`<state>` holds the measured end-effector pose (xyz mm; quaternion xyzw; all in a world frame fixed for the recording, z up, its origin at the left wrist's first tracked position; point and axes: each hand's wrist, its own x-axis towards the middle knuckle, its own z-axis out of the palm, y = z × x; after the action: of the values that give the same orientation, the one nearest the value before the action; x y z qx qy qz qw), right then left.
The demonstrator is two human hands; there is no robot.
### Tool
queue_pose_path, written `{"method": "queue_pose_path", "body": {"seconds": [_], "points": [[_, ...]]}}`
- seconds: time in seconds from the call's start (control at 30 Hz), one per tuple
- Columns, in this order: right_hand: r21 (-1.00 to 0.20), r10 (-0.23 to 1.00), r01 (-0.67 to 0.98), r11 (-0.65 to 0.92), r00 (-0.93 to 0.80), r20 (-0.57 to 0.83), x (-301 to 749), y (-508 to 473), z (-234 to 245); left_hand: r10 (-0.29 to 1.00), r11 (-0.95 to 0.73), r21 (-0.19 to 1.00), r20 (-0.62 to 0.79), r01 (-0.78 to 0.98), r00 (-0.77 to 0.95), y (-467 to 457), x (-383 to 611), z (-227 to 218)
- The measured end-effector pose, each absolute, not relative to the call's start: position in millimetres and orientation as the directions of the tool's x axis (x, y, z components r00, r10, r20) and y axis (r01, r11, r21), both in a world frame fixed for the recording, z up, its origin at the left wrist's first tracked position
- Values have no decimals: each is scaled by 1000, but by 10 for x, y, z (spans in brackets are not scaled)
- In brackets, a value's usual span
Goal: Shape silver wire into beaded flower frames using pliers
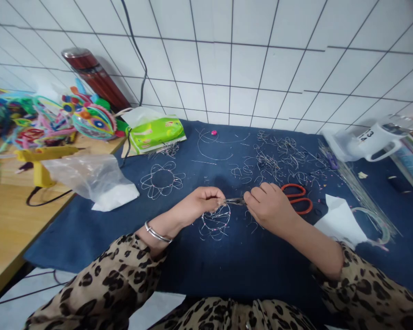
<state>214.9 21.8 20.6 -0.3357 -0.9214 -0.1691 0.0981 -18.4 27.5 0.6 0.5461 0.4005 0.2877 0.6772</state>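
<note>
My left hand (208, 200) pinches the upper rim of a round wire frame (216, 223), which has thin wire loops and small pink spots around its ring. In my right hand (266, 204) is a pair of pliers (234, 201), its jaws pointing left and meeting the wire at my left fingertips. What exactly the jaws grip is too small to make out. A flower-shaped wire piece (163, 179) lies flat on the blue cloth (189, 270) to the left. Red-handled scissors (301, 206) rest just behind my right hand.
Tangled wire scraps (278, 158) spread over the back right, beside a bundle of straight wires (371, 197). A white mug (378, 140) stands at the right. A green tissue pack (154, 134), a plastic bag (92, 176), a yellow glue gun (43, 160) and a red flask (96, 78) are left.
</note>
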Motion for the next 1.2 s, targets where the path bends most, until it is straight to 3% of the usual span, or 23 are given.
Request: {"method": "queue_pose_path", "body": {"seconds": [0.37,0.63,0.87,1.2], "points": [[224,592,666,711,-740,320,2152,229,148,821,302,953,-277,31,500,267,-174,19],[58,656,700,712,-692,302,2145,257,191,850,167,981,-196,103,490,265,-184,85],[-26,663,680,733,-706,249,2182,308,155,835,148,981,-191,124,517,265,-209,119],[146,605,655,741,-746,277,2152,255,223,811,180,970,-239,161,534,287,-192,84]]}}
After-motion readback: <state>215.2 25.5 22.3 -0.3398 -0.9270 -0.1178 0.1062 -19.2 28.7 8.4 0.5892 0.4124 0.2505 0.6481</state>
